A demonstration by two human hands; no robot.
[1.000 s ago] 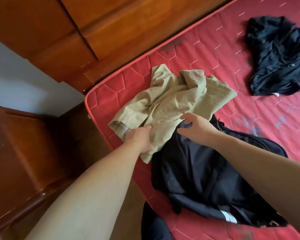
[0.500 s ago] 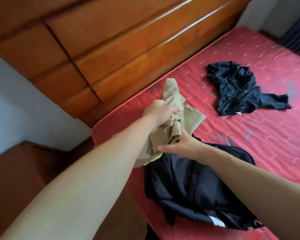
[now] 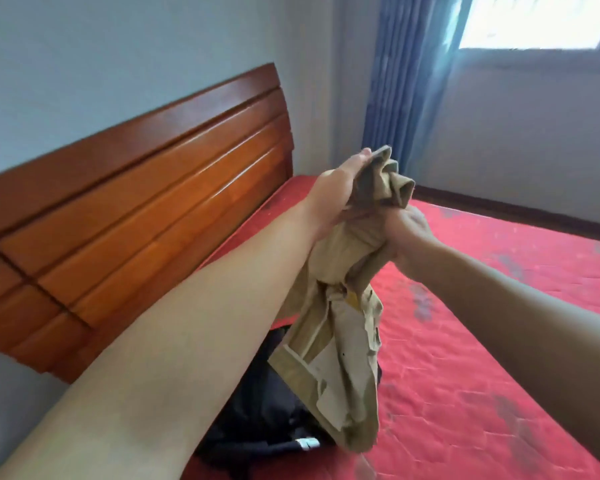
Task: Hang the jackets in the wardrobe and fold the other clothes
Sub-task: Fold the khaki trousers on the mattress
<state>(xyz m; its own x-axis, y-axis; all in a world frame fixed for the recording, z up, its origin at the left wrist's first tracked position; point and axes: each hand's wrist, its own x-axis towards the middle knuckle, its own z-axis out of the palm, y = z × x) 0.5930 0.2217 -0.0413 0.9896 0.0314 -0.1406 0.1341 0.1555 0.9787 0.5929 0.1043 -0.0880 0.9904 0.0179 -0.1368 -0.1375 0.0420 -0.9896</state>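
Grip: both hands are bunched on the tan garment (image 3: 340,327). Left hand (image 3: 340,188) has the top clutched, right hand (image 3: 404,233) is fisted around the cloth just below it.
Where it is: up in the air over the red mattress (image 3: 482,358), hanging down crumpled, hem dangling above the black garment (image 3: 267,410) lying on the bed.
What changed: a second ago it was a heap on the mattress with the left hand just grabbing it; now it's lifted clear, right hand joined in.
What that means: looks like it's being shaken out to sort, hang or fold. Can't tell which yet, too scrunched.
Background: wooden headboard (image 3: 146,209), blue curtain (image 3: 402,84).
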